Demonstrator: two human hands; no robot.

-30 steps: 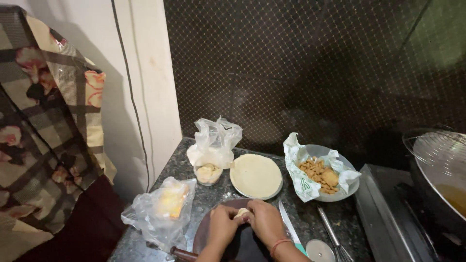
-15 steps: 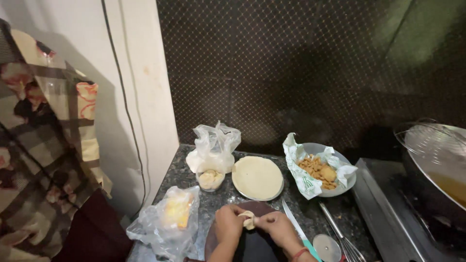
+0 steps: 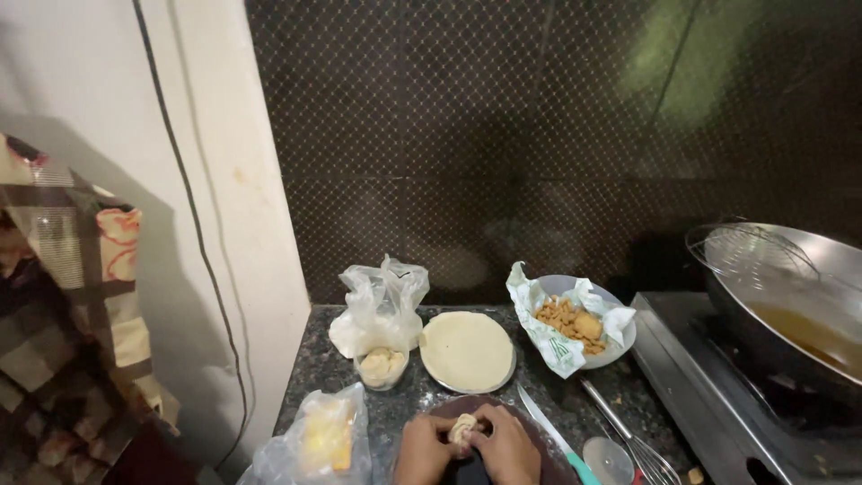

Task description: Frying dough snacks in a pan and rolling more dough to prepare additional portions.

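My left hand (image 3: 422, 449) and my right hand (image 3: 507, 446) meet at the bottom of the head view over a dark round board (image 3: 525, 415). Both pinch a small pale piece of folded dough (image 3: 463, 427) between their fingertips. Just beyond the board a flat round sheet of rolled dough (image 3: 467, 350) lies on a plate. To its right sits a bowl lined with white paper (image 3: 575, 325) holding brownish filling. A knife with a teal handle (image 3: 555, 436) lies right of my right hand.
A clear bag with a small bowl of dough (image 3: 381, 364) stands left of the plate; another plastic bag with something yellow (image 3: 321, 438) lies nearer. A metal whisk (image 3: 633, 442) and a round lid (image 3: 608, 460) lie right. A wok of oil (image 3: 795, 319) sits on the stove. Checked cloth (image 3: 63, 305) hangs left.
The view has shifted left and tilted up a little. My hands stay together on the dough piece over the board, working it between the fingertips.
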